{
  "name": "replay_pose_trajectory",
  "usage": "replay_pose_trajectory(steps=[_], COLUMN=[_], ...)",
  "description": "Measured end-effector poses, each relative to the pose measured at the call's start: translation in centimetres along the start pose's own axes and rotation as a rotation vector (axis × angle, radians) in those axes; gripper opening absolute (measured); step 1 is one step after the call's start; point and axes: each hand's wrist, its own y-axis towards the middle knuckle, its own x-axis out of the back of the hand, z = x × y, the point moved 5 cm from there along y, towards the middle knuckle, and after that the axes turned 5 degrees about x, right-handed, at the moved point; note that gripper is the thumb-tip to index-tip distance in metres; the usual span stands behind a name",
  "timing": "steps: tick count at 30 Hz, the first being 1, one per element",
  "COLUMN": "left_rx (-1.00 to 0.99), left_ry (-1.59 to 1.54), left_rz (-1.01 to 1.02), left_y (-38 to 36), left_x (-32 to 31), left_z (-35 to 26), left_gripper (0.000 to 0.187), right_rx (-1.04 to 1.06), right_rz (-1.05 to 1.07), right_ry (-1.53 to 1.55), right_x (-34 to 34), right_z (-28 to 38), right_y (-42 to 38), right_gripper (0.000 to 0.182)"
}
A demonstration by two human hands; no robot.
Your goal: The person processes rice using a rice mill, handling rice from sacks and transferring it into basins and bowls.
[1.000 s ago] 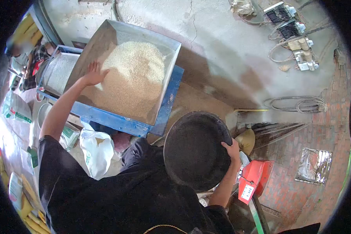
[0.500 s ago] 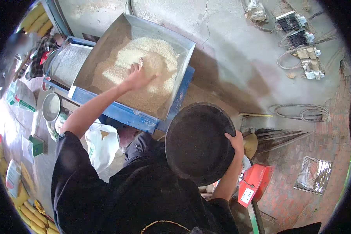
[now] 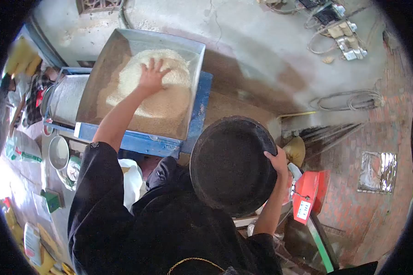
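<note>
At eleven o'clock, left hand (image 3: 151, 75) lies flat, fingers spread, on pale gritty grain (image 3: 163, 103) heaped in a square metal hopper (image 3: 199, 68) — right hand (image 3: 278, 161) grips a round dark pan's (image 3: 229, 165) three-o'clock rim, its hollow facing up.

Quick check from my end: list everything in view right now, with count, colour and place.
Hopper: one, grey metal, top centre, on a blue frame.
Grain: one heap, pale tan, inside the hopper.
Pan: one, round, black, centre right.
Box: one, red, right of the pan.
Cables: coiled, grey, on the wall at right.
Bowl: one, metal, lower left.
Sack: one, white, below the frame.
Left hand: pressed flat on the grain.
Right hand: fingers gripping the pan's rim.
</note>
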Motion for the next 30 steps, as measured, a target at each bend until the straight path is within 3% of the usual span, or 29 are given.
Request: replay_pose_trajectory(steps=[3, 4, 5, 7, 8, 10, 11, 12, 13, 14, 16, 17, 19, 20, 22, 23, 25, 29, 30], left_rx=[0.016, 0.001, -0.008, 0.291, 0.291, 0.589, 0.596, 0.173, -0.441, -0.436, 0.385, 0.398, 0.101, 0.104, -0.127, -0.125, -0.311, -0.370, -0.219], left_ry=[-0.040, 0.046, 0.046, -0.498, -0.496, -1.282, -1.278, -2.049, -2.702, -2.708, -2.383, -2.385, -2.808, -2.809, -2.751, -2.753, -2.706, -2.750, -2.488], left_rz=[0.065, -0.065, -0.067, 0.095, 0.096, 0.098, 0.091, 0.524, 0.994, 0.962, 0.179, 0.154, 0.251, 0.233, 0.218, 0.208, 0.156, 0.178, 0.159], left_y=[1.6, 1.5, 2.3, 4.2, 4.5, 4.3, 4.7, 5.5, 4.3, 3.7, 1.0, 0.4, -0.5, -1.0, -1.9, -2.2, -2.7, -3.7, -3.8], left_x=[-0.8, 0.2, -0.4, -3.3, -4.2, -6.4, -7.3, -8.4, -5.0, -4.2, 2.4, 4.2, 7.8, 9.0, 11.7, 12.2, 13.9, 15.4, 14.4], left_z=[0.6, 0.4, 0.8, 3.5, 3.8, 5.5, 6.4, 4.7, 3.7, 4.0, 3.6, 3.4, 2.4, 2.4, 2.1, 2.3, 2.5, 2.9, 3.3], left_gripper=[0.073, 0.066, 0.066, 0.062, 0.062, 0.050, 0.050, 0.045, 0.042, 0.042, 0.041, 0.041, 0.052, 0.052, 0.062, 0.062, 0.068, 0.074, 0.075], right_rx=[-0.098, -0.130, -0.159, -0.172, -0.175, -0.175, -0.173, -0.161, -0.157, -0.150, -0.172, -0.215, -0.174, -0.149, -0.147, -0.157, -0.109, -0.030, -0.029], right_rz=[-0.038, -0.042, -0.045, -0.073, -0.094, -0.087, -0.081, -0.073, -0.066, -0.055, -0.040, -0.043, -0.019, -0.010, 0.019, 0.042, 0.039, 0.028, 0.029], right_ry=[-0.018, 0.020, 0.058, 0.061, 0.062, 0.070, 0.074, 0.077, 0.056, 0.032, 0.042, 0.055, 0.026, -0.001, -0.029, -0.054, -0.068, -0.093, -0.092], right_x=[0.2, 0.3, 0.3, 0.4, 0.5, 0.7, 0.6, 0.5, 0.4, 0.3, 0.1, 0.1, -0.1, -0.1, 0.2, 0.3, 0.2, 0.0, 0.0], right_z=[-0.3, -0.7, -1.1, -2.8, -3.6, -3.4, -3.3, -3.5, -3.7, -4.0, -2.3, -1.8, -2.6, -3.0, -1.2, -0.4, 0.7, 0.3, 0.3], right_y=[-2.2, -2.9, -3.6, -5.0, -5.5, -6.3, -6.5, -6.7, -6.7, -6.5, -5.9, -5.7, -4.8, -4.4, -3.4, -3.0, -2.0, -0.3, 0.0], right_gripper=[0.036, 0.036, 0.036, 0.036, 0.037, 0.037, 0.038, 0.038, 0.038, 0.039, 0.039, 0.039, 0.038, 0.037, 0.037, 0.037, 0.036, 0.034, 0.034])
